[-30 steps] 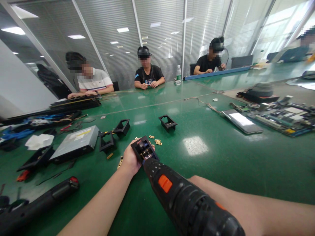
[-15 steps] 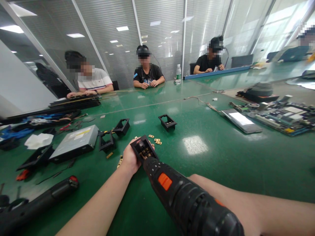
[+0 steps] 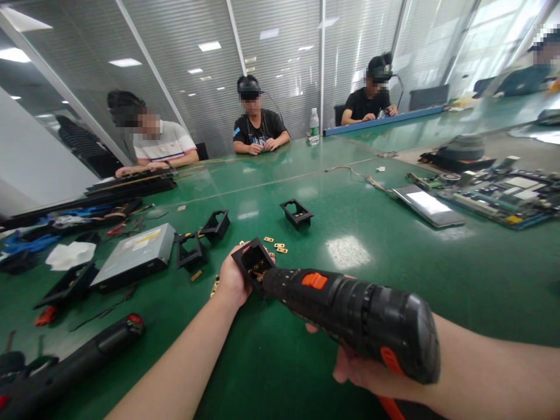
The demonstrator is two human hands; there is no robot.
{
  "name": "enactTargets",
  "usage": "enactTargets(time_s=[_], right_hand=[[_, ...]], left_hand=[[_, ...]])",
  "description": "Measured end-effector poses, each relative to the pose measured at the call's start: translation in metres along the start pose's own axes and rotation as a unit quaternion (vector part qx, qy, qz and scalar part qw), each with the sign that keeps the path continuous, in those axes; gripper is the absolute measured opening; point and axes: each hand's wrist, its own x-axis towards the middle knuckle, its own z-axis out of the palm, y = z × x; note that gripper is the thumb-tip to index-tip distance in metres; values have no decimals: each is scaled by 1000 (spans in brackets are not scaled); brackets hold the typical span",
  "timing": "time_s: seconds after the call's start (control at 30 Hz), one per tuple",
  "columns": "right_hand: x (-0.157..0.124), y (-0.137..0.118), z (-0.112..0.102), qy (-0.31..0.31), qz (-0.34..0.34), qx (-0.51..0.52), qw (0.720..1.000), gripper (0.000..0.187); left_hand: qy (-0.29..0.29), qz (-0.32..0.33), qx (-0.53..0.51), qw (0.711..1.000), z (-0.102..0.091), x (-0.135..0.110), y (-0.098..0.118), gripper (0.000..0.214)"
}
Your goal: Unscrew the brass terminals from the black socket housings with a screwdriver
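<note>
My left hand (image 3: 230,281) grips a small black plastic socket housing (image 3: 252,262), tilted so its open face with brass contacts points toward me. My right hand (image 3: 363,370) is wrapped round the grip of a black and orange electric screwdriver (image 3: 354,312). The tool lies nearly level across the lower right, its nose pushed into the housing's opening. Several small brass contact plates (image 3: 275,245) lie on the green table (image 3: 350,291) just behind the housing.
Three more black housings (image 3: 297,212) (image 3: 216,224) (image 3: 189,251) and a grey optical drive (image 3: 131,254) lie to the left and behind. A second black driver (image 3: 79,356) lies at lower left. Circuit boards (image 3: 494,195) fill the right. Three people sit at the far edge.
The screwdriver has swung from pointing steeply down at the housing to nearly level, its body moved right, and my right hand now shows under it. The view shifted slightly right.
</note>
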Motion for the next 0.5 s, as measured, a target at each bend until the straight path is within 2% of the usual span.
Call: enactTargets(time_s=[0.07, 0.13, 0.2, 0.23, 0.33, 0.43, 0.5], right_hand=[[-1, 0, -4, 49, 1, -35, 998, 50], [-4, -13, -9, 8, 44, -43, 998, 37], [-7, -31, -12, 9, 98, -24, 995, 27], [-7, -39, -12, 0, 124, -24, 992, 27], [-6, -52, -10, -7, 126, -54, 991, 35], [-5, -54, -6, 3, 160, -80, 984, 27], [-6, -53, -5, 11, 159, -87, 983, 23]], left_hand=[[-6, -2, -1, 1000, -1, 1, 0, 32], [-1, -8, 0, 1000, -1, 2, 0, 33], [3, -16, 3, 1000, -1, 2, 0, 36], [6, -17, 5, 1000, 0, 2, 0, 37], [19, -10, 5, 1000, 1, 1, 1, 36], [22, -5, 3, 1000, 3, 0, 1, 35], [22, -2, 3, 1000, 2, 1, 1, 34]])
